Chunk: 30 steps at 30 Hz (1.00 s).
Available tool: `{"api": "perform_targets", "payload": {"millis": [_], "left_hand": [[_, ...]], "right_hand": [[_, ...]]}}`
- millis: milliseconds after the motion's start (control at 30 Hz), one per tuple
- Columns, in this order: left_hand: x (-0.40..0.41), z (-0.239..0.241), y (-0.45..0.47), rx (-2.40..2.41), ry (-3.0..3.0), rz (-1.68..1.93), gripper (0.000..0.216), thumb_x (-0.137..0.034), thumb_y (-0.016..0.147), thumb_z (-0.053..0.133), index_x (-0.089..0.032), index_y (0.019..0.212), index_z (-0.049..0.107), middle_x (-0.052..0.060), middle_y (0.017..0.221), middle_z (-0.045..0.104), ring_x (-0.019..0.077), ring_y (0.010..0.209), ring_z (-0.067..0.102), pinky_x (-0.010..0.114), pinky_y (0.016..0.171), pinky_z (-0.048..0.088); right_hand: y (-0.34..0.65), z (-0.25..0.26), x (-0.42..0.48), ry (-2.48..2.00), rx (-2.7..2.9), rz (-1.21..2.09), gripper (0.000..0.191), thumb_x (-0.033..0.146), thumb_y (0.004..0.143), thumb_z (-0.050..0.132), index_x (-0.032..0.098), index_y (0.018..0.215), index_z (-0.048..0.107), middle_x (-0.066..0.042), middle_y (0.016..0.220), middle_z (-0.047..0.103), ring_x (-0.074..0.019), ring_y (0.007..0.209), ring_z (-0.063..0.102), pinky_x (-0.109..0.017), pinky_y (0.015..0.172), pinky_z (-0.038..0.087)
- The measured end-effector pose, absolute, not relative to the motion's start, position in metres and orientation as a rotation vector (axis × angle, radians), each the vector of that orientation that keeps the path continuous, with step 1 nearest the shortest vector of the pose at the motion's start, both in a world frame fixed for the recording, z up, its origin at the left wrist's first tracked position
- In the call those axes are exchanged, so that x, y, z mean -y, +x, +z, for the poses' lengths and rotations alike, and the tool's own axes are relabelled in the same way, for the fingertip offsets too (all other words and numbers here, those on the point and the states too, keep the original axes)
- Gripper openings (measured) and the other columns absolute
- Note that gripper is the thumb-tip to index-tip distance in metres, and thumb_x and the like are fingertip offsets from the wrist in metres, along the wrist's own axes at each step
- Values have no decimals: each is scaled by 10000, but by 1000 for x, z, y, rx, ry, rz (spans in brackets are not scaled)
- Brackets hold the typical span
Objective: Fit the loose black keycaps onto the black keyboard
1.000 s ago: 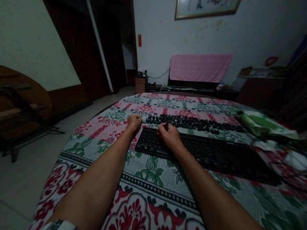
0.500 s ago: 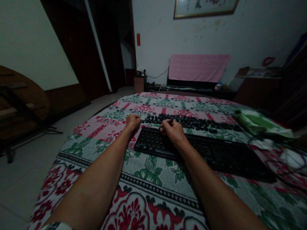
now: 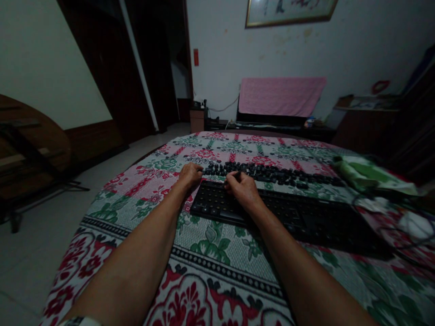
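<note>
A black keyboard (image 3: pixel 217 209) lies on the flowered cloth, bare of keycaps over much of its surface. Behind it is a long band of loose black keycaps (image 3: pixel 282 175). At the band's left end my left hand (image 3: pixel 190 175) rests on the cloth, thumb and finger closed around a keycap that they mostly hide. My right hand (image 3: pixel 243 188) is closed over the keyboard's upper left part in a pinch. A short dark slim tool (image 3: pixel 239 174) sticks up from its fingers; the tool's lower end and exact kind are hidden.
A green and white packet (image 3: pixel 370 174) lies on the right, near tangled black cables (image 3: pixel 390 231), a crumpled white tissue (image 3: pixel 375 204) and a white object (image 3: pixel 416 225). Beyond the cloth, a pink towel (image 3: pixel 282 96) covers something against the wall.
My left hand has shifted slightly right onto the end keycap, which showed beyond its fingertips before. My right hand has moved a little left and down with the dark tool.
</note>
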<state>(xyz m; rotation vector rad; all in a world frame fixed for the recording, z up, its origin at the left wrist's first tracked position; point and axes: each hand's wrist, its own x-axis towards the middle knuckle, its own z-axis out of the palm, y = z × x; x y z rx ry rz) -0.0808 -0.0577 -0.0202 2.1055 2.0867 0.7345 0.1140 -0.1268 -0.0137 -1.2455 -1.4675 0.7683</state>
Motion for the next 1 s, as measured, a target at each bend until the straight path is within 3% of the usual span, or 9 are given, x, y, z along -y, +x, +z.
{"api": "perform_targets", "payload": {"millis": [267,767,1000], "left_hand": [[59,-20,-81,-2136,2092,704,345,-284,749,549,-240,1066,678,59,1095,667,215,1031,583,260,891,422],[64,-22,-83,-2112,2064,835,450,-121,703,512,-183,1131,639,76,1113,659,203,1063,586,264,946,413],[91,-3,-81,-2112,2046,973,396,-204,721,527,-202,1095,657,62,1093,665,192,994,611,265,913,431]], "right_hand": [[113,-19,127,-1198,1503,784,244,392,777,496,170,794,597,-24,705,671,-141,604,634,-245,579,494],[114,-25,123,-1197,1530,742,219,375,785,488,184,768,593,-13,657,655,-140,611,625,-239,582,489],[114,-22,125,-1193,1498,807,228,386,773,495,177,769,585,-14,642,645,-133,565,603,-239,562,479]]}}
